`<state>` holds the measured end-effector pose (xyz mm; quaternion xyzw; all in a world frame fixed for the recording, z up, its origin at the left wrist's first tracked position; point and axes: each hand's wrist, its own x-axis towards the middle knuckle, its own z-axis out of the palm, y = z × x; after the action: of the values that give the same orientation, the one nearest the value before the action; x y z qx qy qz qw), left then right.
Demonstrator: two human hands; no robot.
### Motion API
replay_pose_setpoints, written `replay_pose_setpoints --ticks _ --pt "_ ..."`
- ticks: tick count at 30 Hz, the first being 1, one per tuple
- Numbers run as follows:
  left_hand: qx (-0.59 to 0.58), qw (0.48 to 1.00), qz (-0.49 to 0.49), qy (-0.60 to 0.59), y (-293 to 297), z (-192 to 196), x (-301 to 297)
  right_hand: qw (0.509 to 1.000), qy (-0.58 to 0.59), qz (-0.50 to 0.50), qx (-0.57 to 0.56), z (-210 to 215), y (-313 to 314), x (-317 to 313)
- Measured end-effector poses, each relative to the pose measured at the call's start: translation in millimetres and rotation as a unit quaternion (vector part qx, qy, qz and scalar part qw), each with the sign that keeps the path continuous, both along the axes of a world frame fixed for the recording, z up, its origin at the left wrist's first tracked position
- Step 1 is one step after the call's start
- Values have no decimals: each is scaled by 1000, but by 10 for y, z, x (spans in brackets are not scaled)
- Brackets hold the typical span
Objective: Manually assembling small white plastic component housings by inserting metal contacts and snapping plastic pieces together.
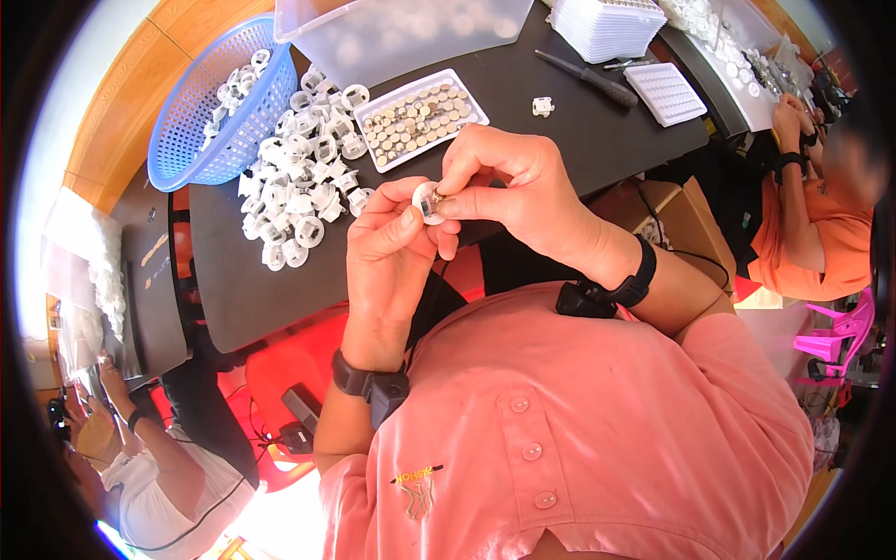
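My left hand (390, 245) holds a small white round plastic part (423, 201) upright between thumb and fingers. From the right, my right hand (513, 187) reaches over and pinches at the middle of that part. Whatever lies between its thumb and forefinger is too small and covered to make out. Just beyond my hands, a white tray (367, 110) holds many round, coin-like metal discs (415, 117). A heap of similar white plastic parts (297, 191) lies on the dark table (245, 308), left of my left hand.
A blue basket (170, 154) with more parts stands at the far left, beside a clear bin (401, 42). Farther right are a lone white part (542, 106), a dark-handled tool (597, 82), a white gridded tray (665, 93) and stacked trays (607, 28). Co-workers sit on both sides.
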<state>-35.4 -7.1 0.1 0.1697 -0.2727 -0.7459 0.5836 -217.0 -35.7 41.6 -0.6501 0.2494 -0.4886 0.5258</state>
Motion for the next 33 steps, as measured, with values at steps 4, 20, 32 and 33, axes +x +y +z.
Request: replay_pose_setpoints --ticks 4,20,32,33 --pt "-12 1000 6 -10 6 7 -9 985 -68 28 157 23 38 16" --pt "-16 1000 11 -10 -5 -29 -13 994 -37 -16 105 5 116 44" --pt "-15 1000 16 -21 0 -14 -18 995 -22 -91 -40 -94 152 58" --pt "-15 1000 16 -20 -3 -13 -21 985 25 -127 -115 -109 136 40"
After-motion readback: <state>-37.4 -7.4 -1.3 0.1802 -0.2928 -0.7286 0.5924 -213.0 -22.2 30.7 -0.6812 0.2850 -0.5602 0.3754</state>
